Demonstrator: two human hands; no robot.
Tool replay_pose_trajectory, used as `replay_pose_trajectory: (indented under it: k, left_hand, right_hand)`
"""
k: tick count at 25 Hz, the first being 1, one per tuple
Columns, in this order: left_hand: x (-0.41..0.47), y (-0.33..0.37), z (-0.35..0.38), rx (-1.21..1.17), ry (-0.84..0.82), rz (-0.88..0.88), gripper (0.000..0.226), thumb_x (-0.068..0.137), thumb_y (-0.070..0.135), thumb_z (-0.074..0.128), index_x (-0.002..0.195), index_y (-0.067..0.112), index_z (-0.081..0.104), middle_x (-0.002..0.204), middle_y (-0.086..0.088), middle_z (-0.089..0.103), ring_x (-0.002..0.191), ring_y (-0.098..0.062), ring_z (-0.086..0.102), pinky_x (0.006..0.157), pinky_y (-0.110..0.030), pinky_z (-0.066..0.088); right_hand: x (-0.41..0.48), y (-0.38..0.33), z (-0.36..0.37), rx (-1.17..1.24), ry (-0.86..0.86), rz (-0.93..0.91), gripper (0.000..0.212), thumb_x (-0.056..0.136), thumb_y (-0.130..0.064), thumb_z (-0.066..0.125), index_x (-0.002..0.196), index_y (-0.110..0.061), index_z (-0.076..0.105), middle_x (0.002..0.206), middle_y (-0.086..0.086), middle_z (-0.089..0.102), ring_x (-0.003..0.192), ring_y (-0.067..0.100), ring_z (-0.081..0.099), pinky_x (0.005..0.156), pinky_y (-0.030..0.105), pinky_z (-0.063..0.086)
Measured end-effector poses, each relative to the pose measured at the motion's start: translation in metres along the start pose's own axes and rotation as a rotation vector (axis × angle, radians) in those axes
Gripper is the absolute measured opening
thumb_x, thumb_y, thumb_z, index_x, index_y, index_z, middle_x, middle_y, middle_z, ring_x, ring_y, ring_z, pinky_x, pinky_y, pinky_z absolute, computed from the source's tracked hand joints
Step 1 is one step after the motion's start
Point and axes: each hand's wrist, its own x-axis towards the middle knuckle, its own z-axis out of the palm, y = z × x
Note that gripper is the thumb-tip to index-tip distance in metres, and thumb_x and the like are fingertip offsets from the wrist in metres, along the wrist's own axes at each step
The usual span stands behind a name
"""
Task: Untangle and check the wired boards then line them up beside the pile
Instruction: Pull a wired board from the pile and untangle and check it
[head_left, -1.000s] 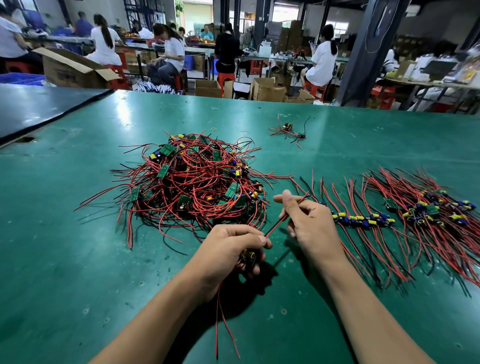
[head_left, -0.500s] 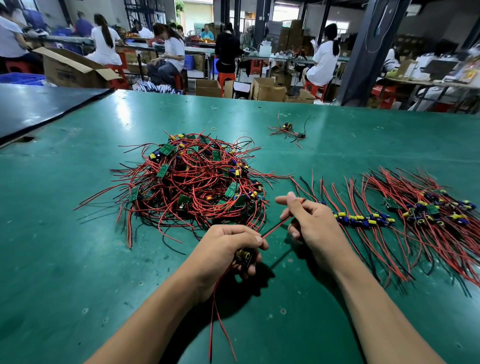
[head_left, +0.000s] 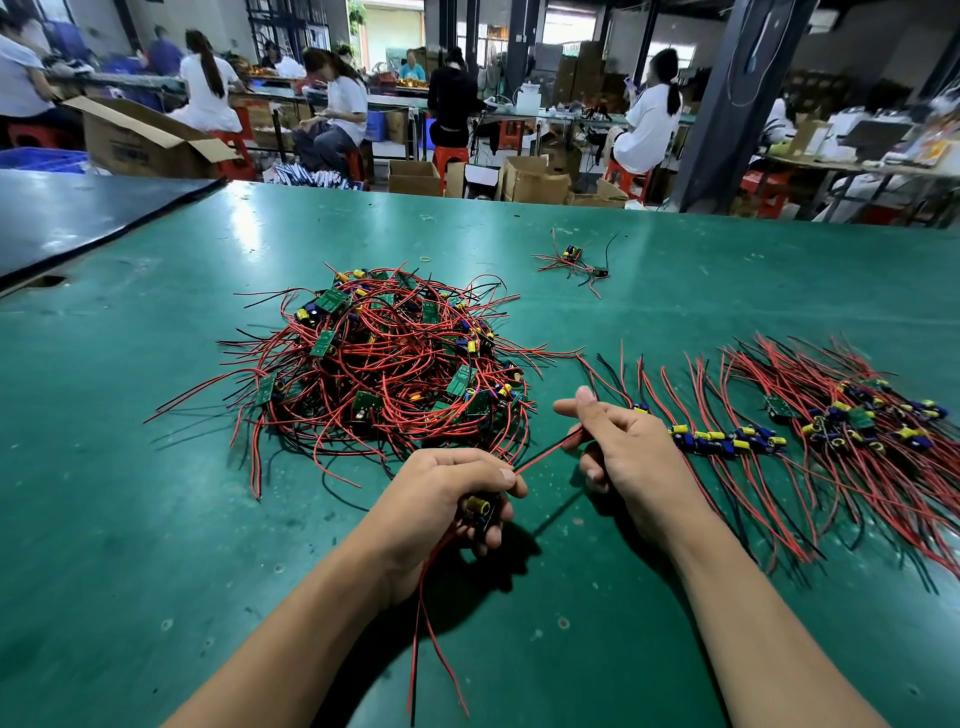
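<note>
My left hand is closed round a small dark circuit board with a yellow-capped capacitor, held just in front of the tangled heap of red and black wires and green boards; my right hand is curled round the red-and-black lead pair that runs taut from that board, thumb sticking up; the hands are apart, joined only by that lead; a second pair of red leads trails from under my left hand toward me over the green table mat.

I take this to be the checking step; one board is clear of the heap and its lead is being drawn straight. To my right lies the row of laid-out boards with blue and yellow parts, wires fanned side by side; beyond it sits a denser batch.

Next, I reckon, this board goes down at the row's end nearest the heap; that calls for laying its leads in line with the others, and keeping the trailing pair from snagging the tangle.
</note>
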Motion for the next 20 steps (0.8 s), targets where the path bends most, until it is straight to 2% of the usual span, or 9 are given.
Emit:
replay_pose_trajectory:
  k: [3,5,8,10,12,13,15,17,20]
  left_hand:
    - [0.0,0.0,0.0,0.002,0.002,-0.004,0.019,0.085,0.007,0.061,0.07,0.009,0.073,0.058,-0.009,0.058,0.044,-0.019,0.05,0.042,-0.02,0.038]
    - [0.001,-0.001,0.0,0.006,0.004,-0.005,0.019,0.085,0.007,0.061,0.07,0.009,0.073,0.058,-0.009,0.058,0.044,-0.019,0.051,0.042,-0.02,0.038]
    - [0.001,-0.002,0.0,0.007,0.026,0.016,0.018,0.086,0.007,0.062,0.072,0.009,0.073,0.06,-0.011,0.059,0.045,-0.02,0.051,0.045,-0.022,0.038]
    - [0.002,-0.003,0.0,0.003,0.045,0.03,0.017,0.086,0.006,0.062,0.074,0.008,0.074,0.061,-0.012,0.06,0.045,-0.021,0.052,0.046,-0.023,0.038]
    - [0.004,-0.003,0.002,-0.027,0.065,0.03,0.018,0.087,0.005,0.063,0.074,0.01,0.075,0.063,-0.013,0.061,0.045,-0.022,0.053,0.045,-0.023,0.04]
    - [0.004,-0.004,0.003,-0.053,0.077,0.027,0.018,0.087,0.004,0.063,0.075,0.01,0.074,0.064,-0.014,0.062,0.044,-0.022,0.053,0.043,-0.023,0.041]
    - [0.006,-0.004,0.004,-0.094,0.095,0.028,0.018,0.089,0.002,0.061,0.077,0.008,0.072,0.064,-0.015,0.062,0.044,-0.022,0.054,0.041,-0.022,0.043]
    - [0.007,-0.005,0.005,-0.095,0.106,0.039,0.022,0.09,0.001,0.059,0.074,0.01,0.072,0.064,-0.015,0.063,0.043,-0.022,0.054,0.04,-0.022,0.044]
    - [0.007,-0.005,0.005,-0.092,0.116,0.044,0.019,0.09,0.001,0.06,0.077,0.008,0.072,0.064,-0.015,0.063,0.044,-0.022,0.055,0.04,-0.022,0.045]
  right_hand:
    - [0.001,0.002,0.001,-0.051,-0.006,-0.017,0.037,0.098,-0.055,0.052,0.093,-0.03,0.078,0.066,0.006,0.063,0.039,0.012,0.039,0.04,0.019,0.028]
    - [0.001,0.002,0.002,-0.075,-0.011,-0.036,0.038,0.099,-0.055,0.05,0.092,-0.031,0.078,0.066,0.003,0.067,0.038,0.011,0.041,0.039,0.019,0.029]
    - [-0.001,-0.003,0.005,0.025,0.013,0.004,0.046,0.087,-0.062,0.055,0.092,-0.023,0.079,0.063,0.001,0.066,0.038,0.009,0.04,0.038,0.018,0.028]
    - [-0.002,-0.007,0.008,0.206,0.002,0.079,0.056,0.078,-0.061,0.061,0.103,-0.012,0.075,0.059,-0.003,0.061,0.039,0.007,0.04,0.038,0.018,0.029]
    - [-0.005,-0.011,0.015,0.311,-0.095,0.162,0.065,0.073,-0.057,0.067,0.113,-0.005,0.069,0.063,-0.004,0.059,0.041,0.005,0.041,0.04,0.018,0.032]
    - [-0.01,-0.013,0.019,0.287,-0.168,0.193,0.065,0.073,-0.055,0.07,0.114,-0.005,0.069,0.066,-0.004,0.059,0.043,0.006,0.041,0.041,0.019,0.032]
    - [-0.021,-0.013,0.028,0.213,-0.352,0.235,0.057,0.078,-0.05,0.074,0.111,-0.004,0.071,0.068,0.0,0.062,0.045,0.01,0.049,0.043,0.019,0.037]
    - [-0.03,-0.013,0.034,0.211,-0.483,0.251,0.045,0.087,-0.039,0.074,0.11,0.0,0.07,0.071,0.012,0.067,0.047,0.02,0.059,0.045,0.022,0.047]
    - [-0.031,-0.013,0.036,0.206,-0.474,0.232,0.04,0.091,-0.037,0.072,0.106,0.0,0.072,0.074,0.019,0.067,0.05,0.025,0.061,0.05,0.028,0.05]
